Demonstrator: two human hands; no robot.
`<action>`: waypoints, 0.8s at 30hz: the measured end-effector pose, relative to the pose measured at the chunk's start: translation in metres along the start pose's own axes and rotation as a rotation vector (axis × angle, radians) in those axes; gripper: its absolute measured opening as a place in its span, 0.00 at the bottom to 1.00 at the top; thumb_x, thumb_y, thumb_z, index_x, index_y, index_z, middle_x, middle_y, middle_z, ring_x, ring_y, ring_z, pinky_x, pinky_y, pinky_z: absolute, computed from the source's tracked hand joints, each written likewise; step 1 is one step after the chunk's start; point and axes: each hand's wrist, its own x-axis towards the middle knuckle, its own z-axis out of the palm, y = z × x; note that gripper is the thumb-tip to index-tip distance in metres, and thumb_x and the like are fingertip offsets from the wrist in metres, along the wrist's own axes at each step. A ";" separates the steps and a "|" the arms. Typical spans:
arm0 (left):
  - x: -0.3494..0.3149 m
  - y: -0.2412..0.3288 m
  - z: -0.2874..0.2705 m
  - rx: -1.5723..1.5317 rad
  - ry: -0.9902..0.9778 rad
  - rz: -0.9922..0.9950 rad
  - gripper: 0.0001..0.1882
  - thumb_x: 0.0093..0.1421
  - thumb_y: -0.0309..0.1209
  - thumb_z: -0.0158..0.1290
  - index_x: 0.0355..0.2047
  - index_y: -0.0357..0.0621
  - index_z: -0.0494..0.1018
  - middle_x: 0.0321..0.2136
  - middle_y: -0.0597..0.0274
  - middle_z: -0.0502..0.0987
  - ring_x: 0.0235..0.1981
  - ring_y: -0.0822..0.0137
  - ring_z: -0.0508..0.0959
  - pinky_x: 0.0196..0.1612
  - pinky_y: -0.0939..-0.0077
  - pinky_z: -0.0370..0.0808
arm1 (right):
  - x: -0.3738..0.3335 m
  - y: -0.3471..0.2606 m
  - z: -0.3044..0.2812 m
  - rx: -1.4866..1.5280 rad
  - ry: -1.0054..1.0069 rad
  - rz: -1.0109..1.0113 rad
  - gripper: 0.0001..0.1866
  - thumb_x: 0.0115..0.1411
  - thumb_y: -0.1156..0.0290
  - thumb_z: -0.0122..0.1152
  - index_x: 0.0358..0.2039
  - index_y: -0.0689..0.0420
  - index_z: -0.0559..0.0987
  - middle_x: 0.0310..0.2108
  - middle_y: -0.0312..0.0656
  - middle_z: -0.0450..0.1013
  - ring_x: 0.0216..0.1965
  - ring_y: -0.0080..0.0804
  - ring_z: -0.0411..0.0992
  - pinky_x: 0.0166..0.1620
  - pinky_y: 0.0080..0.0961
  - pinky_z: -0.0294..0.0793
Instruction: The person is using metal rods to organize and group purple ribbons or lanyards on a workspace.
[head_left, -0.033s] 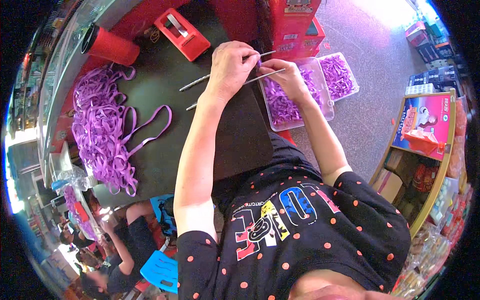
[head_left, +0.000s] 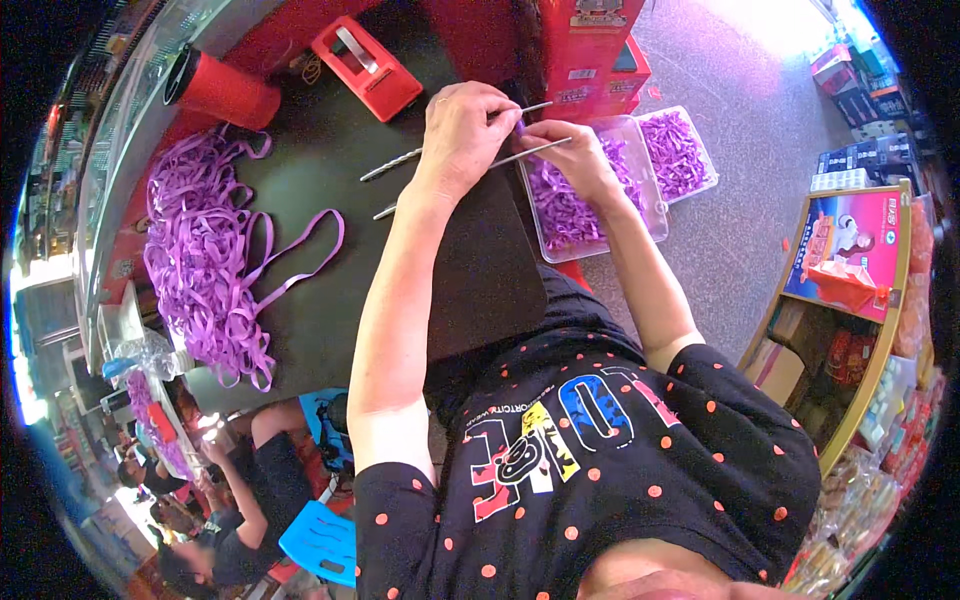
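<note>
My left hand (head_left: 460, 140) narrow, pinched on a purple strip (head_left: 519, 128) above 2 rods (head_left: 392, 165); right hand (head_left: 580, 158) curled beside, grip unclear.

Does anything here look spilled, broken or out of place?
Nothing looks clearly broken. The purple ribbon lies in a tangled heap on the left of the dark table, one loop straying rightward, which looks untidy. A small reddish scrap lies on the gray floor, perhaps dropped.

The rods (head_left: 395, 164) look metal, the purple ribbon (head_left: 205, 270) satiny, the clear box (head_left: 656, 205) glossy plastic, the tabletop (head_left: 470, 275) matt.
</note>
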 end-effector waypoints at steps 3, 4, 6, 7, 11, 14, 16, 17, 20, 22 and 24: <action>0.001 -0.007 0.004 0.002 0.022 -0.024 0.09 0.54 0.33 0.58 0.29 0.38 0.80 0.34 0.57 0.80 0.39 0.58 0.78 0.47 0.68 0.72 | -0.010 -0.006 -0.003 0.160 -0.090 0.113 0.11 0.60 0.74 0.59 0.41 0.66 0.79 0.36 0.37 0.77 0.41 0.22 0.73 0.47 0.20 0.71; 0.002 -0.009 0.005 -0.020 0.001 -0.049 0.10 0.54 0.33 0.58 0.29 0.38 0.80 0.33 0.56 0.80 0.37 0.58 0.78 0.45 0.69 0.72 | -0.010 -0.004 -0.005 0.158 -0.093 0.108 0.11 0.60 0.74 0.59 0.41 0.66 0.79 0.36 0.37 0.77 0.41 0.22 0.73 0.47 0.20 0.71; 0.002 -0.013 0.008 -0.041 -0.019 -0.070 0.10 0.54 0.33 0.58 0.29 0.37 0.79 0.32 0.56 0.80 0.36 0.58 0.79 0.44 0.69 0.73 | -0.009 0.005 -0.009 -0.010 -0.060 -0.231 0.12 0.56 0.72 0.61 0.41 0.57 0.82 0.37 0.39 0.77 0.39 0.22 0.73 0.44 0.22 0.72; 0.001 -0.015 0.009 -0.042 0.005 -0.034 0.10 0.54 0.32 0.58 0.28 0.37 0.79 0.31 0.56 0.80 0.35 0.58 0.79 0.42 0.69 0.74 | -0.005 0.008 -0.013 -0.142 0.005 -0.379 0.14 0.54 0.75 0.61 0.43 0.55 0.81 0.37 0.39 0.76 0.40 0.23 0.72 0.44 0.21 0.71; -0.001 -0.013 0.009 -0.033 0.060 0.015 0.09 0.53 0.32 0.58 0.28 0.37 0.79 0.29 0.56 0.80 0.34 0.57 0.79 0.41 0.69 0.74 | 0.008 0.000 -0.012 -0.092 0.115 -0.131 0.16 0.55 0.74 0.62 0.46 0.55 0.79 0.36 0.39 0.77 0.38 0.21 0.73 0.44 0.21 0.71; -0.001 -0.011 0.010 0.010 0.111 0.058 0.08 0.53 0.32 0.58 0.28 0.39 0.79 0.29 0.56 0.79 0.34 0.58 0.78 0.42 0.67 0.73 | 0.020 -0.002 -0.008 0.116 -0.031 -0.127 0.17 0.56 0.72 0.64 0.47 0.54 0.78 0.38 0.38 0.77 0.39 0.19 0.72 0.43 0.22 0.72; -0.003 -0.009 0.009 0.000 0.106 0.041 0.08 0.53 0.32 0.59 0.28 0.39 0.79 0.29 0.57 0.79 0.35 0.58 0.78 0.43 0.67 0.72 | 0.022 -0.009 -0.006 0.059 -0.017 -0.116 0.16 0.56 0.69 0.65 0.46 0.55 0.79 0.37 0.40 0.79 0.38 0.18 0.72 0.42 0.23 0.73; -0.003 -0.009 0.009 -0.009 0.096 0.026 0.08 0.53 0.32 0.59 0.27 0.40 0.79 0.29 0.57 0.79 0.35 0.58 0.78 0.43 0.66 0.72 | 0.025 -0.008 -0.008 -0.044 -0.009 -0.092 0.15 0.56 0.68 0.65 0.44 0.56 0.80 0.35 0.41 0.79 0.36 0.19 0.73 0.41 0.23 0.74; -0.006 -0.013 0.011 -0.016 0.131 0.048 0.07 0.52 0.32 0.59 0.27 0.40 0.79 0.29 0.58 0.79 0.36 0.57 0.78 0.44 0.65 0.71 | 0.027 -0.006 -0.003 -0.155 0.025 -0.087 0.13 0.56 0.67 0.65 0.40 0.60 0.81 0.31 0.44 0.80 0.32 0.21 0.75 0.40 0.25 0.75; -0.008 -0.014 0.013 -0.002 0.145 0.042 0.07 0.52 0.32 0.59 0.26 0.40 0.79 0.29 0.59 0.79 0.36 0.57 0.78 0.44 0.65 0.72 | 0.022 -0.013 -0.001 -0.295 0.029 -0.076 0.13 0.58 0.71 0.62 0.41 0.64 0.79 0.31 0.40 0.79 0.34 0.18 0.72 0.39 0.22 0.73; -0.007 -0.013 0.014 0.013 0.160 0.041 0.07 0.52 0.32 0.59 0.26 0.41 0.79 0.29 0.59 0.79 0.36 0.57 0.78 0.44 0.65 0.72 | 0.022 0.007 -0.003 -0.315 0.030 -0.096 0.13 0.56 0.71 0.62 0.41 0.63 0.80 0.31 0.44 0.79 0.34 0.23 0.75 0.39 0.25 0.74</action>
